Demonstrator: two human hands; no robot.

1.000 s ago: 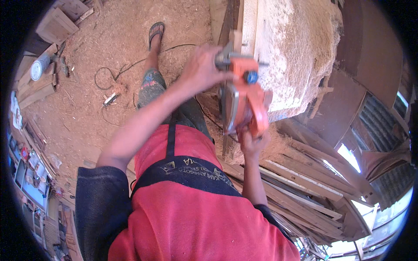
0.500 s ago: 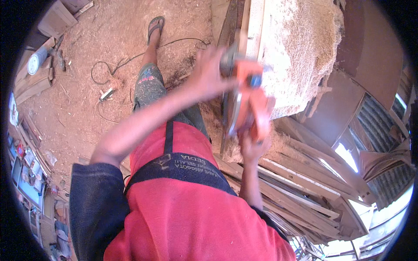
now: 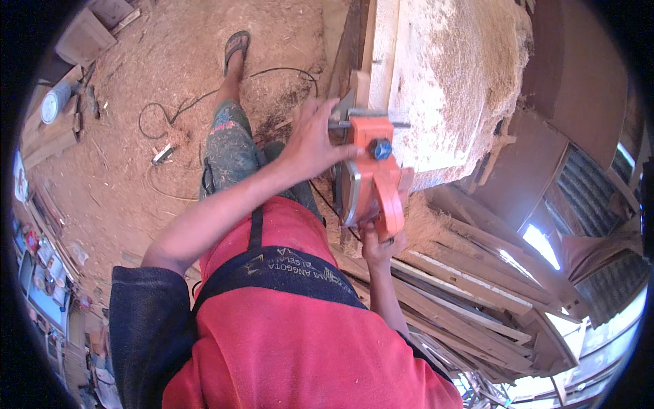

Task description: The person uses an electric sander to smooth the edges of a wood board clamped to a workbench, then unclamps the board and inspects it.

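An orange electric planer (image 3: 366, 178) with a dark blue front knob rests on a narrow wooden board (image 3: 383, 51) at the bench's left edge. My right hand (image 3: 380, 247) is closed round its rear handle, the fingers partly hidden under the body. At the planer's front left, my left hand (image 3: 315, 140) grips the metal guide side, thumb against the orange casing and fingers bent around the far side. Beyond the front of the planer, a short wood end (image 3: 360, 87) stands out, slightly blurred.
Sawdust covers the bench top (image 3: 456, 88) on the right. Stacked wooden strips (image 3: 463, 307) lie at lower right. A black cable (image 3: 160, 116) loops over the shaving-strewn ground at left. A white bucket (image 3: 54, 102) stands among planks at far left.
The planer has come back toward my body, a little to the left, with both hands moving along with it. Its outline is sharper now than before.
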